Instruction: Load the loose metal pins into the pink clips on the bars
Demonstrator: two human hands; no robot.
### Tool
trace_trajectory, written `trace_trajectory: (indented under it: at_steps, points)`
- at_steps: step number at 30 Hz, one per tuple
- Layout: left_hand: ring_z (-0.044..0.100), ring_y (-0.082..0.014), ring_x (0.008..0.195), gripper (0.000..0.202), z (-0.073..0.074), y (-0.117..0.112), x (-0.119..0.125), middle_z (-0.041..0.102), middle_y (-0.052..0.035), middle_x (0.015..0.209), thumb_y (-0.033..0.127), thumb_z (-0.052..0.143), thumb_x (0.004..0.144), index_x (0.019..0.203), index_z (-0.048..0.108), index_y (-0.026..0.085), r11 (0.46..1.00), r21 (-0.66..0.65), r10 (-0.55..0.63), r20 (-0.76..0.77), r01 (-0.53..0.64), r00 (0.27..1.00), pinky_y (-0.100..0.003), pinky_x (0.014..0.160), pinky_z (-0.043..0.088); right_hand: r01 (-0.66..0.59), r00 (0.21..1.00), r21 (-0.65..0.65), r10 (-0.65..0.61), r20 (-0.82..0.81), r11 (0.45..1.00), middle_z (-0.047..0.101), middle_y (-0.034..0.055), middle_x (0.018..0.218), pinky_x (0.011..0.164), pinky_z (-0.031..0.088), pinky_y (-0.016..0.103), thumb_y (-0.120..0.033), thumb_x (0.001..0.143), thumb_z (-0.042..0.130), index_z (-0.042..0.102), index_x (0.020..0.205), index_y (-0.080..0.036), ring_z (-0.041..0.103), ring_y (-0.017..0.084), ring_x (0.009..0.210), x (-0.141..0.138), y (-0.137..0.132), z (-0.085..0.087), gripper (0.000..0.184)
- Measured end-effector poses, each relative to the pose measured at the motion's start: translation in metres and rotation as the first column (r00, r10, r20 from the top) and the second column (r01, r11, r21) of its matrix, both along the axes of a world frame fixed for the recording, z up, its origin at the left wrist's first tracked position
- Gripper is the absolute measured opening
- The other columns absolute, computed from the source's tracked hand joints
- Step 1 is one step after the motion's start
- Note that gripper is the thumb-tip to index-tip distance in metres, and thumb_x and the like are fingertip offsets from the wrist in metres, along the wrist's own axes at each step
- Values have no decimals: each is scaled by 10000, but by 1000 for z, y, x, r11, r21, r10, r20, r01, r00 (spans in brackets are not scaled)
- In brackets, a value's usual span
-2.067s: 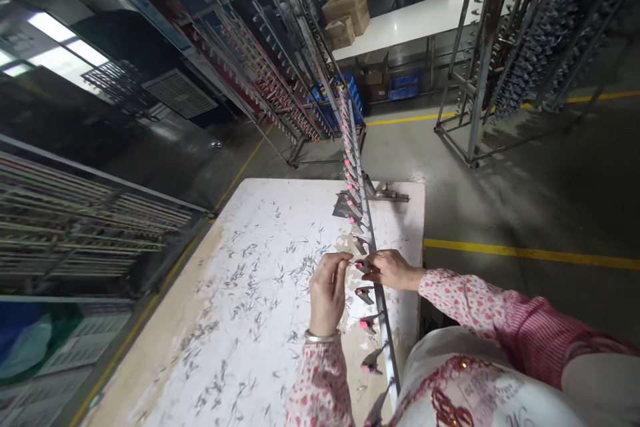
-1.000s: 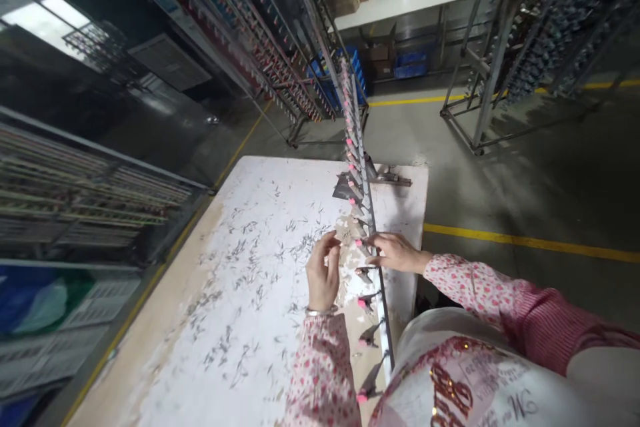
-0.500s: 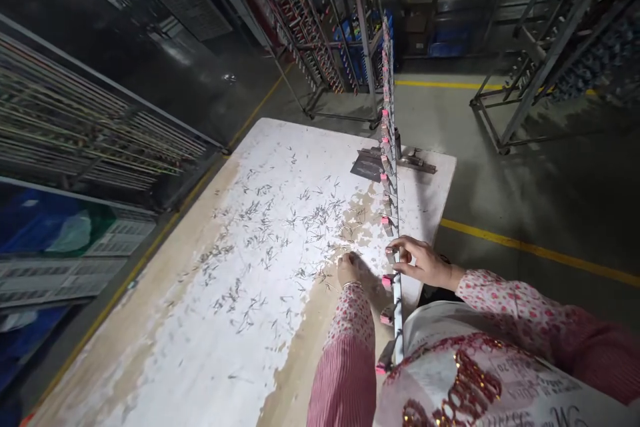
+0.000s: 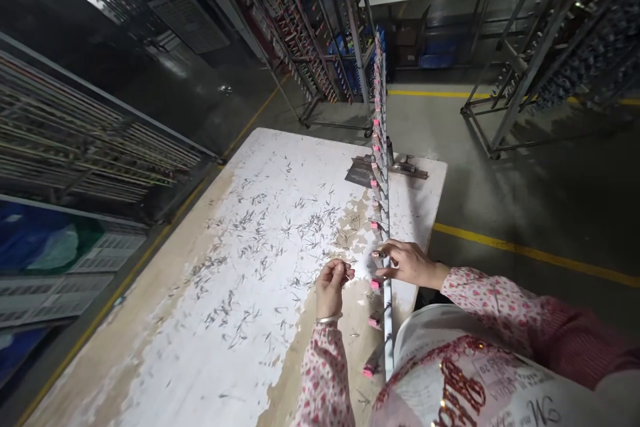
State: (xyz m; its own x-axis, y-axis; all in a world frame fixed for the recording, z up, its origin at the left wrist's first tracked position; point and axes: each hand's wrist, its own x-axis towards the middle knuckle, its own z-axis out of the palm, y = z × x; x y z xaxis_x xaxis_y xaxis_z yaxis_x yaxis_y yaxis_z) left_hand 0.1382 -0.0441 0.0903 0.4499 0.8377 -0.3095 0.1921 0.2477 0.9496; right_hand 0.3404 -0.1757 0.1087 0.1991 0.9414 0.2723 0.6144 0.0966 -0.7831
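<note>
My left hand (image 4: 330, 288) is raised a little over the table, thumb and fingertips pinched on a small thin metal piece, its exact kind too small to tell. To its right, my right hand (image 4: 411, 264) reaches across a long upright bar (image 4: 388, 340), with thumb and forefinger around one small clip (image 4: 379, 254). More clips with pink tips, such as this pink-tipped clip (image 4: 375, 285), line the bar. Many thin metal pieces (image 4: 253, 219) lie scattered over the white-patched table (image 4: 190, 367).
A dark metal stand (image 4: 361, 172) sits by the bar at the table's far end. Tall racks hung with rods stand at the left (image 4: 95, 127), at the back (image 4: 300, 33) and at the right (image 4: 520, 73). Blue crates (image 4: 30, 223) are stacked on the left.
My left hand has lifted off the scattered pieces and turned, showing pinched fingertips with a thin piece. My right hand stays at the same clip. The whole view has shifted slightly.
</note>
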Motion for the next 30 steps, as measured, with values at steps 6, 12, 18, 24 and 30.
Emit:
trace_trajectory:
  at_steps: [6, 12, 18, 24, 30]
  points:
    - [599, -122, 536, 239, 66, -12, 20, 636, 2, 673, 393, 629, 832, 863, 537, 175, 956, 255, -133, -72, 147, 988, -231, 524, 472, 14, 1000, 17, -14, 7, 1000, 659, 48, 873, 614, 435, 241, -559, 841, 572, 623, 920, -159, 598, 137, 658, 1, 0, 2, 411]
    - [542, -103, 552, 171, 103, -20, 39, 589, 11, 661, 338, 609, 866, 873, 566, 172, 930, 248, -272, -31, 271, 962, -218, 532, 463, 36, 999, -4, -36, 6, 999, 655, 34, 830, 668, 439, 246, -432, 851, 613, 614, 889, -162, 612, 151, 727, -3, -1, -2, 273]
    - [621, -149, 675, 243, 111, -16, 42, 660, -44, 794, 340, 610, 869, 1042, 606, 170, 924, 67, -381, 106, 375, 919, -307, 671, 527, 40, 999, -47, -40, 5, 998, 658, 24, 822, 659, 434, 243, -381, 847, 627, 629, 901, -172, 609, 147, 713, -2, -2, -2, 215]
    - [632, -160, 681, 159, 114, -16, 44, 654, -44, 772, 304, 603, 873, 953, 660, 178, 819, 373, -412, -145, 435, 900, -286, 639, 527, 30, 998, -53, -27, 55, 998, 657, 41, 826, 658, 441, 252, -384, 863, 611, 640, 919, -153, 617, 157, 728, -2, -3, -3, 239]
    - [642, -174, 809, 113, 126, -19, 59, 667, -54, 859, 222, 558, 899, 950, 656, 197, 488, 700, -371, -373, 521, 850, -283, 711, 529, 26, 998, -63, -22, 67, 998, 674, 46, 837, 660, 441, 258, -410, 876, 598, 643, 929, -158, 630, 163, 745, -1, -2, -2, 262]
